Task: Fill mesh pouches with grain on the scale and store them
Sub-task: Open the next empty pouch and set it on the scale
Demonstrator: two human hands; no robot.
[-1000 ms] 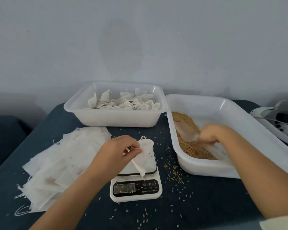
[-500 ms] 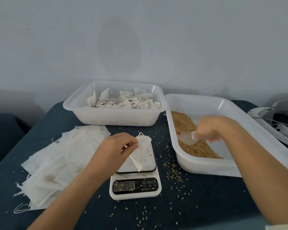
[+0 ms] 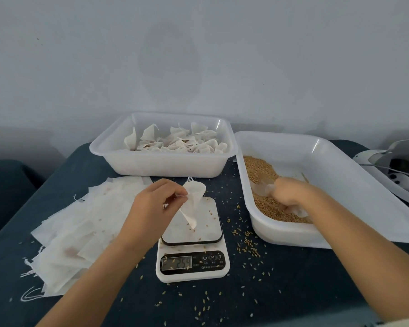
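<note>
Forearms reach in from the lower corners, and we see our left hand (image 3: 155,204) raised over the scale (image 3: 192,241), thumb and forefinger pinching the rim of a mesh pouch (image 3: 192,201). It hangs as a limp white cone, its mouth held up and its tip touching the scale's pale platform, a looped drawstring showing at the top. Our right hand (image 3: 289,193) is knuckles-up inside the grain tray (image 3: 364,185), fingers curled round a clear plastic scoop (image 3: 260,188) that lies against the grain (image 3: 267,204), a heap of small tan kernels filling the tray's left part. The tray is smooth translucent white plastic with rounded corners. Behind the scale stands a deeper tub (image 3: 165,165) of the same plastic, holding crumpled filled pouches (image 3: 177,143). To the left of the scale a loose fan of flat empty pouches (image 3: 80,230) lies on the dark blue cloth (image 3: 305,284), thin and papery with stray threads. Loose kernels are scattered over the cloth and the platform. The scale's grey display shows digits, which we read as 254.
</note>
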